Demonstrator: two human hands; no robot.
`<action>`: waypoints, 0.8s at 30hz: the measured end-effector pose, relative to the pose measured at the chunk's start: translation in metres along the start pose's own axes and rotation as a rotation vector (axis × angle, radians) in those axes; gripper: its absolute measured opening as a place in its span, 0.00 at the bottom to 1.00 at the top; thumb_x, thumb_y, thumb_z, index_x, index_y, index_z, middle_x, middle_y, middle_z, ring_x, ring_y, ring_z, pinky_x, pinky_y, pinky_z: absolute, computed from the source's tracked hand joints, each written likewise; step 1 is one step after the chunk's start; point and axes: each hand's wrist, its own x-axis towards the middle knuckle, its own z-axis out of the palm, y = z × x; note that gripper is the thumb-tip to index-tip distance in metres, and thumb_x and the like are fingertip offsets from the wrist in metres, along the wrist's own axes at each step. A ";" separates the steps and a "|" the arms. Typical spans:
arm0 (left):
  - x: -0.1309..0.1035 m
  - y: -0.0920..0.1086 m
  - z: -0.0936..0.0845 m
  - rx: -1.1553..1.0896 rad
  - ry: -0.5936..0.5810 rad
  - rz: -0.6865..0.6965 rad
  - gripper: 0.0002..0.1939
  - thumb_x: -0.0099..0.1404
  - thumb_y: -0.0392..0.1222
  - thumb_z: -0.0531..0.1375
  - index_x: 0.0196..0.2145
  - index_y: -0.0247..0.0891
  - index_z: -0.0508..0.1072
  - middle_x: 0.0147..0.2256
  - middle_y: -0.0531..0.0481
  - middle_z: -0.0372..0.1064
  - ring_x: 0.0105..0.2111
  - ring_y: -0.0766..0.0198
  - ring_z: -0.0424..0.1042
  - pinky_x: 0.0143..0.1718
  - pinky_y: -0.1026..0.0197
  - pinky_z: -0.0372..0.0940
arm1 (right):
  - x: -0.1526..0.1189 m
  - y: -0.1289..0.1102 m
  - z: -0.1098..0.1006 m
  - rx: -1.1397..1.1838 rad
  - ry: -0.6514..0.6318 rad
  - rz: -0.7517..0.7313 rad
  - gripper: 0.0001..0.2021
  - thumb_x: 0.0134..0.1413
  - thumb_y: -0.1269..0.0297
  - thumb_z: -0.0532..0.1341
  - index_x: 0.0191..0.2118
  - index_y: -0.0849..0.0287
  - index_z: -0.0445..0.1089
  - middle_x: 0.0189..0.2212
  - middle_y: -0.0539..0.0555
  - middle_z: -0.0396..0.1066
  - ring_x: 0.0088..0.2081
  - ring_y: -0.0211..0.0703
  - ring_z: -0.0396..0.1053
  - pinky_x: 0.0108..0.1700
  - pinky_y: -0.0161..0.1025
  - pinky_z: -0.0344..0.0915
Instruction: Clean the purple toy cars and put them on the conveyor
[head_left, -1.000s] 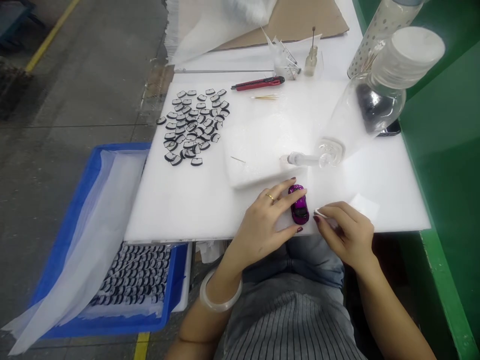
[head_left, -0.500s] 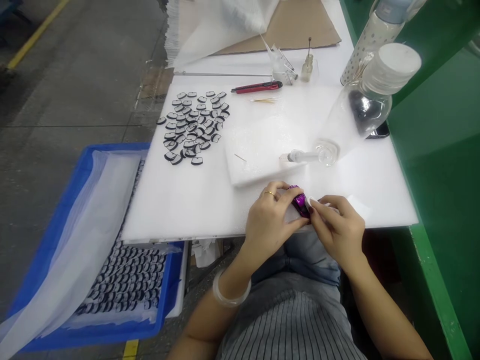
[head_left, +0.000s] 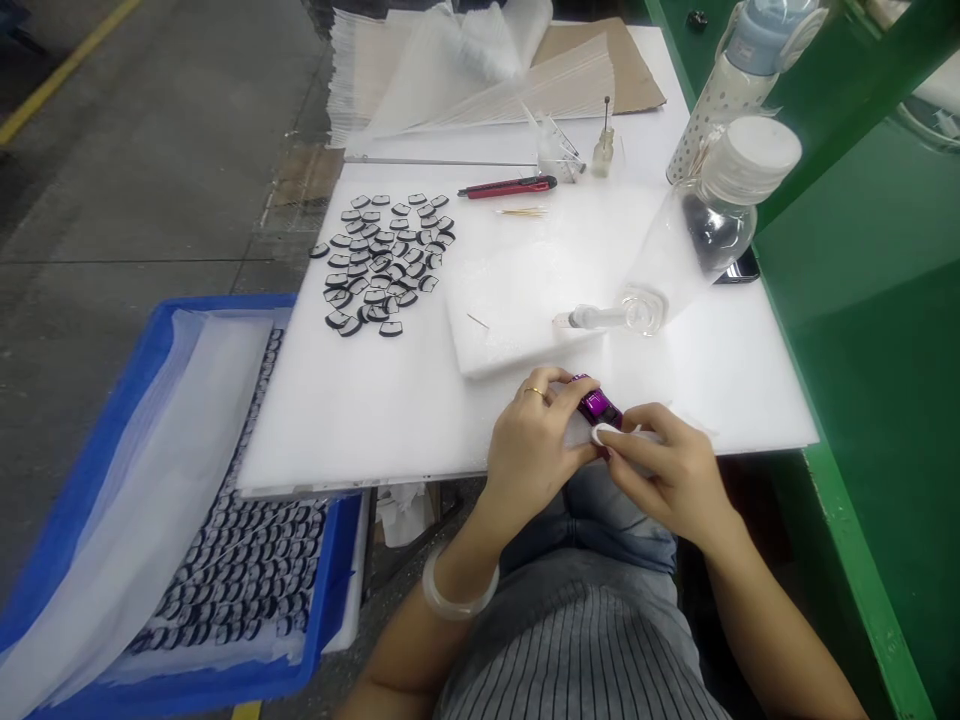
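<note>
Left hand (head_left: 534, 440) grips purple car (head_left: 599, 405) between finger and thumb, lengthwise slanting toward foam block (head_left: 510, 315); right hand (head_left: 671, 462) pinches white wipe (head_left: 598, 432).

Bears a loose scatter of small black-edged pieces (head_left: 386, 265) toward the left edge of the white worktop (head_left: 360, 410). Carries a white slab (head_left: 517, 290) at its middle, with pale thin sticks (head_left: 523, 212) and a red cutter (head_left: 508, 187) beyond. Holds brown cardboard (head_left: 634, 70) at the far edge, a clear capped bottle (head_left: 664, 270) and dark phone (head_left: 742, 267) near the right edge.
</note>
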 end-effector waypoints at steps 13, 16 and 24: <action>0.004 0.007 -0.004 -0.128 0.031 -0.074 0.12 0.67 0.38 0.61 0.47 0.44 0.76 0.45 0.48 0.69 0.41 0.61 0.74 0.38 0.60 0.70 | -0.007 0.025 -0.014 -0.258 0.120 -0.008 0.10 0.61 0.71 0.61 0.47 0.53 0.71 0.42 0.53 0.76 0.41 0.49 0.72 0.48 0.52 0.58; 0.003 0.006 -0.003 -0.132 0.035 -0.065 0.11 0.67 0.39 0.60 0.48 0.43 0.76 0.46 0.48 0.69 0.42 0.61 0.74 0.42 0.59 0.70 | -0.016 0.014 0.007 -0.229 0.059 -0.056 0.14 0.61 0.72 0.61 0.51 0.52 0.70 0.43 0.53 0.76 0.39 0.46 0.72 0.47 0.51 0.57; 0.002 0.004 -0.003 -0.125 0.033 -0.069 0.14 0.72 0.37 0.54 0.49 0.43 0.76 0.47 0.47 0.69 0.42 0.61 0.74 0.42 0.58 0.69 | -0.019 0.014 0.004 -0.117 0.056 0.049 0.13 0.63 0.69 0.61 0.51 0.53 0.71 0.49 0.56 0.74 0.42 0.48 0.71 0.47 0.51 0.58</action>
